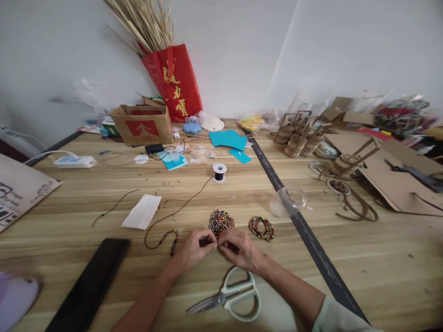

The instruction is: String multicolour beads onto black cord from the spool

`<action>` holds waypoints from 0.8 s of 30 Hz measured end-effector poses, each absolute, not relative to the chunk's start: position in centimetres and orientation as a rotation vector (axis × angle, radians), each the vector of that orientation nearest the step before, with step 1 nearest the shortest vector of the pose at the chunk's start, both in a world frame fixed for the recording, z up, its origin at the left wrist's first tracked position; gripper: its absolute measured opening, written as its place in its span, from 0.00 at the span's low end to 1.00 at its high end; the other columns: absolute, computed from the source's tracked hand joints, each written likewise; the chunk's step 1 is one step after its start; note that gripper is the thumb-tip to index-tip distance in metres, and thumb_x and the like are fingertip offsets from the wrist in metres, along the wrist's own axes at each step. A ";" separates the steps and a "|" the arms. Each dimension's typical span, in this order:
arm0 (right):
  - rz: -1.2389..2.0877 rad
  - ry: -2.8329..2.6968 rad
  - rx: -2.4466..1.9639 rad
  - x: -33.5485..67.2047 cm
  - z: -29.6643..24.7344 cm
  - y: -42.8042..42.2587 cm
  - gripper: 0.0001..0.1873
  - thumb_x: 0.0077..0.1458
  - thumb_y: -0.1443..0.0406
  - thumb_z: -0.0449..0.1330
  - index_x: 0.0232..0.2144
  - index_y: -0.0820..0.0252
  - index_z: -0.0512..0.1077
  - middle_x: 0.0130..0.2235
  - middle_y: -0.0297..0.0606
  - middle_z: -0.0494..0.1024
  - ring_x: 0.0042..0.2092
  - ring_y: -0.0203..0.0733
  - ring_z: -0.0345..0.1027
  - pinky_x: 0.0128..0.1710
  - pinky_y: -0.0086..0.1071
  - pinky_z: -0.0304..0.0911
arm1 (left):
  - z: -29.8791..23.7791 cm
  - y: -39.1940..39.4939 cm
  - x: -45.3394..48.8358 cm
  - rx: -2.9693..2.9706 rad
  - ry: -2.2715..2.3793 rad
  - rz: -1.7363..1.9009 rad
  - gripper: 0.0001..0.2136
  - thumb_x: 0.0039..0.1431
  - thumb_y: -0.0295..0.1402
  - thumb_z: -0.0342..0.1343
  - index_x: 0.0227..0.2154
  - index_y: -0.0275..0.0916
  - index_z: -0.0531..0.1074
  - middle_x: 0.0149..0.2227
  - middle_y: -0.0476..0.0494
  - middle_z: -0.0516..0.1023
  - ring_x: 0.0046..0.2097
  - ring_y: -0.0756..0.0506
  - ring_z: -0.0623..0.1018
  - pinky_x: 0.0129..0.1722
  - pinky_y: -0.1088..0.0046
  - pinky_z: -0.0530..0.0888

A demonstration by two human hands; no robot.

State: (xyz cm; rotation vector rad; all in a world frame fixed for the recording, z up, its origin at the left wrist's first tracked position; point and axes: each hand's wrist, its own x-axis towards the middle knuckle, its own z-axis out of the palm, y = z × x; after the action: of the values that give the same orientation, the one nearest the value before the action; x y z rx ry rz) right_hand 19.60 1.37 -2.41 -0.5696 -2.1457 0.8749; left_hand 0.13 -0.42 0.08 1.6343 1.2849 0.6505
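Note:
My left hand (196,248) is closed in a pinch, apparently on the black cord (187,201), whose end is hidden by the fingers. A short row of colourful beads (172,234) on that cord curves beside my left wrist. Fingertip to fingertip with it, my right hand (240,249) pinches a tiny dark bead. Just beyond both hands lies a heap of loose multicoloured beads (220,220). A coiled beaded bracelet (261,229) rests to the right of the heap. Scissors with pale green handles (241,295) lie below my right hand. From the spool (219,173), the cord loops leftward.
A black phone (92,281) and a white paper piece (141,212) lie to the left. A clear plastic container (288,202) stands at right. Small bamboo baskets (299,138), a paper bag (141,124) and a red bag (175,83) are farther back.

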 end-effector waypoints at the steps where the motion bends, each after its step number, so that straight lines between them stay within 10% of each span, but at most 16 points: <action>1: 0.875 -2.146 -0.570 19.6 -2.5 1.4 0.05 0.62 0.68 0.54 0.36 0.60 0.70 0.31 0.38 0.73 0.30 0.36 0.66 0.30 0.27 0.62 | 0.1 -0.4 0.1 1.638 1.284 0.646 0.05 0.49 0.32 0.54 0.23 0.37 0.71 0.26 0.47 0.73 0.31 0.47 0.71 0.33 0.74 0.67; 24: 0.818 -2.207 -0.558 20.0 -3.2 1.7 0.04 0.63 0.68 0.54 0.38 0.60 0.69 0.35 0.41 0.75 0.37 0.38 0.70 0.37 0.28 0.66 | -0.5 0.0 -0.4 1.618 1.200 0.663 0.08 0.52 0.35 0.55 0.25 0.38 0.76 0.27 0.45 0.79 0.31 0.46 0.75 0.34 0.73 0.70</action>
State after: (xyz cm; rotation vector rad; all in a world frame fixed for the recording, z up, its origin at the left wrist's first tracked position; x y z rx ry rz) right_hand 20.01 1.67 -3.21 -0.5580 -2.2067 0.8179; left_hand -0.44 0.04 -0.46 1.6180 1.1997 0.6629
